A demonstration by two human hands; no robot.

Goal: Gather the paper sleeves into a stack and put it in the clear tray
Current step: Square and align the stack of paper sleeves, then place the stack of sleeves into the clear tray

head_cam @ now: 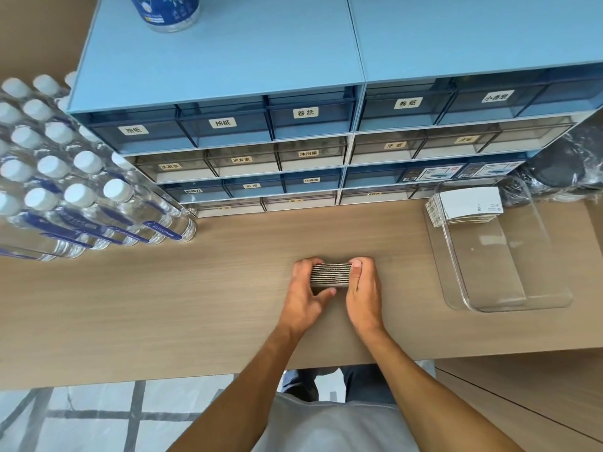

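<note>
Both hands meet mid-counter (163,305) on one stack of paper sleeves (329,275); stack stands on edge, layered edges facing up; left hand (305,290) clamps its left end, thumb tucked along the near side; right hand (363,288) clamps the right end, thumb on top at the corner; so both hands closed on the stack, pressing it between them.

Clear tray (509,298) sits to the right, near but apart from the hands; a second stack of sleeves (466,203), white faces w/ small print, already lies in its far end; rest of the tray bare.

Behind the hands, blue drawer units (228,60) w/ labelled clear drawers stand at the back of the counter; a blue-labelled container (169,11) on top of the left unit; shrink-wrapped pack of water bottles (65,184), white caps, to the left; dark item in plastic wrap (564,164) beyond the tray, can't tell what it is.
</note>
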